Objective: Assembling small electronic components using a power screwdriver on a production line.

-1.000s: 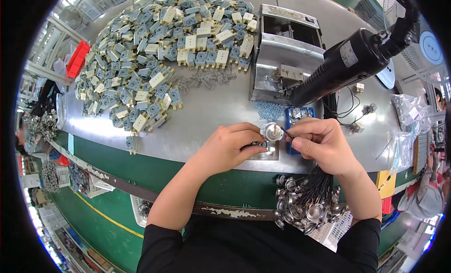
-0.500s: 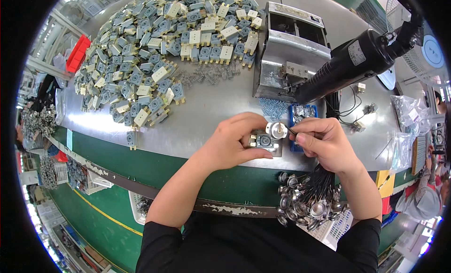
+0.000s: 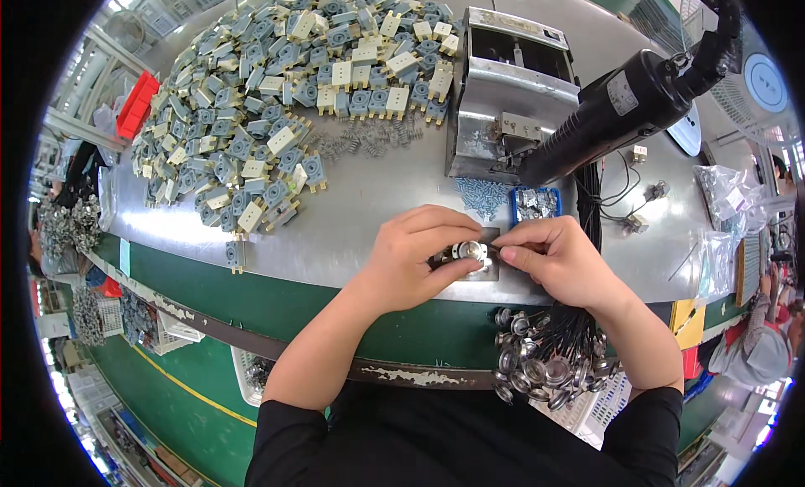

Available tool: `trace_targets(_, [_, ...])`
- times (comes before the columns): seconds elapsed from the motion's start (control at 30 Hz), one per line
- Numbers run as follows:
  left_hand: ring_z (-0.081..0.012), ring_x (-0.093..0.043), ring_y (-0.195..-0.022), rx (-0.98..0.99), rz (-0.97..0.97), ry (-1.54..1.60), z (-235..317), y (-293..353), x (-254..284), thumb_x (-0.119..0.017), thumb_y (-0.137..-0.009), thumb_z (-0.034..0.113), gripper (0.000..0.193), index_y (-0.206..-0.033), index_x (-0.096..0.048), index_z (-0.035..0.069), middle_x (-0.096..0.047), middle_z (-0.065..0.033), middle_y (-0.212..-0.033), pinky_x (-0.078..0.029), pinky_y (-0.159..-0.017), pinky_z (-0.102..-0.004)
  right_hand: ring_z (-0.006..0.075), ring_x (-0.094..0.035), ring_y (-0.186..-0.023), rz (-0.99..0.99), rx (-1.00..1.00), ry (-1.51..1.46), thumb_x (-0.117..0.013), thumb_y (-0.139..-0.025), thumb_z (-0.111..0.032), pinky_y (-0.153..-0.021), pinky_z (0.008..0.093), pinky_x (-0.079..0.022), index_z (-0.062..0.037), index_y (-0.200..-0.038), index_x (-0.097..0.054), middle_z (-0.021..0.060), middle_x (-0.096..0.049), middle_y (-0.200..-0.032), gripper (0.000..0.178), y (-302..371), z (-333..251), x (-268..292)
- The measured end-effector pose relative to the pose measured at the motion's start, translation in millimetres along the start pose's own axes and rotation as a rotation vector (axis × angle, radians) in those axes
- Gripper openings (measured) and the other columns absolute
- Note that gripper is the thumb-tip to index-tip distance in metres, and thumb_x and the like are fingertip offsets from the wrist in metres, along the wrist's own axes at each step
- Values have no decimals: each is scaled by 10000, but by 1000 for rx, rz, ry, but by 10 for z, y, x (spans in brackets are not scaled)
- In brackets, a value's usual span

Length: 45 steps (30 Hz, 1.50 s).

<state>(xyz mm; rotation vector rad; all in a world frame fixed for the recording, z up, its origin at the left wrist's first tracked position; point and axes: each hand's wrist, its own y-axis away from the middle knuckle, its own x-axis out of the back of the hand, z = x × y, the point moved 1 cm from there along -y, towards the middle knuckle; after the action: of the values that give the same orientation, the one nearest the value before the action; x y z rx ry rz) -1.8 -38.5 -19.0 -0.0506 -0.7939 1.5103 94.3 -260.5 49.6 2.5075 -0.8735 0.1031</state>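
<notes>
Between the thumb and fingers of my left hand (image 3: 419,256), closed, sits a round silver metal cap (image 3: 471,251). It rests at the grey switch block, which is mostly hidden by the hand and the cap. My right hand (image 3: 553,260) is closed in a pinch right beside the cap, at the thin dark lead on its side; the fingertips largely cover that lead. Both hands work over a small metal plate (image 3: 486,276) at the bench's near edge.
A big heap of grey and cream switch blocks (image 3: 268,109) covers the far left, with loose springs (image 3: 369,136) beside it. Blue screws (image 3: 482,197) and a blue tray (image 3: 537,204) lie beyond my hands. A black electric screwdriver (image 3: 604,114) slants above. Capped leads (image 3: 545,361) hang at the near edge.
The round metal cap has come down and left onto the block. My right hand has moved left with it, and my left thumb and fingers now close around the cap.
</notes>
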Motion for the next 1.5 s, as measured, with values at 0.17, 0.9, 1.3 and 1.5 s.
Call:
trace_targets(0.17, [-317,-735,-1095,-23,-35,-76,-41,30,-50,-885,-805,148,335,-1097,-766,37,-764,-105,-1168,-595,-929,-415,161,-668,-725,71,223,308,-725,-952,-21,-659,309,-519,42,-1090,-778,105,-743,-863,160,7,74,-66])
trace_targets(0.9, [-339,-719,-1183,190,-130,138,-46,8,-47,-857,-809,44,324,-1117,-760,10,-765,-156,-1187,-583,-1009,-432,381,-706,-881,-153,690,712,-703,-786,44,-796,438,-585,10,-999,-751,155,-725,-989,220,-321,15,173])
trace_targets(1.3, [-327,-722,-1185,195,-132,152,-68,20,-39,-858,-809,37,326,-1119,-760,14,-769,-142,-1184,-580,-1012,-429,349,-720,-935,-138,799,867,-716,-738,37,-818,435,-590,-4,-1021,-756,151,-733,-1015,288,-341,51,183])
trace_targets(1.5, [-324,-725,-1174,185,-135,187,-84,21,-40,-858,-822,55,321,-1123,-755,15,-769,-143,-1168,-574,-1008,-422,345,-722,-881,-55,705,652,-707,-815,82,-797,406,-584,15,-1106,-751,161,-733,-980,301,-254,63,197])
